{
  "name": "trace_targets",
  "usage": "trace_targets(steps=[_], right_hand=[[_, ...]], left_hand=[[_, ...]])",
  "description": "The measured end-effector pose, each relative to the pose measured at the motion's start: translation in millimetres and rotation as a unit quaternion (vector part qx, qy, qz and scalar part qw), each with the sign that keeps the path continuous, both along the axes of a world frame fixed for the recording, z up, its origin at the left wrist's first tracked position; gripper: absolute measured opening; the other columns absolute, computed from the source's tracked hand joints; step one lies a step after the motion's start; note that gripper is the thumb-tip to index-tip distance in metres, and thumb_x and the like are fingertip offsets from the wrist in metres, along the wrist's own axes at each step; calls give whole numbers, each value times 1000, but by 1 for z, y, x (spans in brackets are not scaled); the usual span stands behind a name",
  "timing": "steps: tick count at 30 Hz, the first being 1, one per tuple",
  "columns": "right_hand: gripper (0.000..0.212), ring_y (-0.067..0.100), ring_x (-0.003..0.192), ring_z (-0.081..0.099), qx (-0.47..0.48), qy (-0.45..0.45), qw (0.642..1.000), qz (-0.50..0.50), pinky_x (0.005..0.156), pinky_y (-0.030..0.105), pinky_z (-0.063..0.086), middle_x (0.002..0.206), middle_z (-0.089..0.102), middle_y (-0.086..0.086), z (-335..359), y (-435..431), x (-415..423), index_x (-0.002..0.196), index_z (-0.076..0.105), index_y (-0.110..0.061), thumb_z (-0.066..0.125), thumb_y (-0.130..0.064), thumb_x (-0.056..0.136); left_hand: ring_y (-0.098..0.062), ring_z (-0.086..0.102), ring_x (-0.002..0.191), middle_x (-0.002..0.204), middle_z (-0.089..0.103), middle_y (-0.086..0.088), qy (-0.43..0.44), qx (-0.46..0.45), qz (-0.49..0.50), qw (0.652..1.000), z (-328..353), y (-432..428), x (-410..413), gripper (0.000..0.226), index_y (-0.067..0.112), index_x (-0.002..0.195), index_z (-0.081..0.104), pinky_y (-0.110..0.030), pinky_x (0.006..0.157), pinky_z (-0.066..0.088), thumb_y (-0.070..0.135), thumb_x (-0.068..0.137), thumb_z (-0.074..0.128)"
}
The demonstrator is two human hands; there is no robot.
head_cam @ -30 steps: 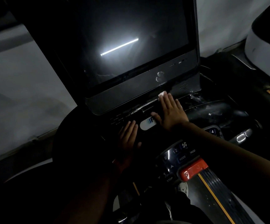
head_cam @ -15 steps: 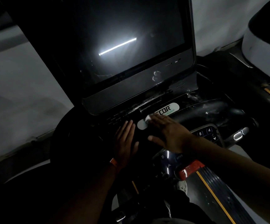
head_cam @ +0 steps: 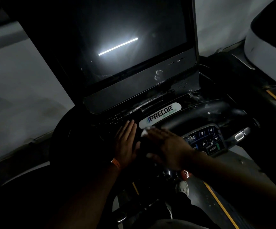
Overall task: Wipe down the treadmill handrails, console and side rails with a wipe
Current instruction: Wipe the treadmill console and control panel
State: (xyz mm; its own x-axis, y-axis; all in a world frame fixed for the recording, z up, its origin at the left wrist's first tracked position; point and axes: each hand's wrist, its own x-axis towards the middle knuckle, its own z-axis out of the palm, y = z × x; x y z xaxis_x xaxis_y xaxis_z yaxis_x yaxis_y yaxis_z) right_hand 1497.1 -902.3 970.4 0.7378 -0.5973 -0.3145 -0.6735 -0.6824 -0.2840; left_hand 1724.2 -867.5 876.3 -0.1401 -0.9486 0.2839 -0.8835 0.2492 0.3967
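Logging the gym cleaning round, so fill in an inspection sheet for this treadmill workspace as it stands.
Surface: dark console deck with wet smears at its right rear; the screen is off and reflects a light strip.
Job's things: white wipe on the deck, just below the Precor label; keypad to its right.
Clutter: nothing seen.
Hands: left hand lies flat on the deck, fingers straight; right hand presses flat on the wipe.
Cables: nothing seen.
Surroundings: dim room; belt with a yellow stripe below; another machine at upper right.
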Motion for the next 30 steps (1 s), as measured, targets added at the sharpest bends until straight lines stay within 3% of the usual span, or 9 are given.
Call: trace_targets(steps=[2,5,9,11,13,17,21,25,30], right_hand=[[98,17,159,-14,-13,22,999,23,120,33,-22,173,-7,0,-1,12,10,168,6,-23,-4,-81,90],[107,15,157,-17,-31,37,998,-47,123,32,-17,173,-11,0,-3,5,-7,166,-5,-25,-22,-85,79],[100,19,158,-17,-45,83,980,-174,127,36,-11,171,-15,7,-4,-13,-37,165,-12,-19,-13,-83,88],[103,22,160,-14,-34,82,986,-140,130,40,-7,172,-12,8,4,-5,-20,165,-9,-19,-15,-84,86],[103,23,160,-14,-20,88,995,-34,130,43,-8,173,-12,7,9,13,6,165,-8,-22,-16,-85,83],[85,19,160,-13,-34,86,995,28,130,43,-9,174,-7,4,3,24,13,167,2,-26,5,-78,99],[98,18,160,-4,-40,82,986,-137,126,35,-8,173,-1,5,12,-10,-41,167,4,-25,-7,-84,90],[99,27,161,8,-16,118,955,-270,129,40,3,174,6,13,19,-37,-63,167,6,-16,0,-81,93],[104,29,158,-19,-33,94,981,-165,129,49,-9,169,-19,13,4,-4,-15,164,-17,-18,-9,-87,87]], left_hand=[[-28,29,154,163,36,-13,0,11,1,1000,0,1,1,66,3,154,41,-50,120,31,45,102,35],[-26,25,155,165,33,-12,-3,22,-1,1000,1,4,1,66,5,156,38,-52,120,31,43,102,37],[-24,21,157,167,29,-10,-12,39,-1,999,3,4,2,66,7,158,34,-54,121,31,42,103,36],[-25,21,157,167,29,-10,-10,40,-5,999,2,3,2,66,6,158,35,-55,120,32,44,103,34],[-27,25,155,166,32,-11,-8,37,-6,999,0,2,2,67,5,156,38,-56,118,34,47,104,32],[-26,25,155,166,32,-11,-3,38,-6,999,-1,2,3,65,6,156,38,-56,118,34,44,103,35],[-23,19,157,168,28,-9,-11,43,-5,999,2,5,4,65,7,158,34,-53,121,30,43,103,38],[-24,20,157,167,28,-10,-17,47,-2,999,3,4,2,66,7,157,35,-54,121,31,42,102,39],[-23,20,157,167,28,-9,-8,43,-3,999,3,4,2,66,8,157,35,-48,124,24,44,102,37]])
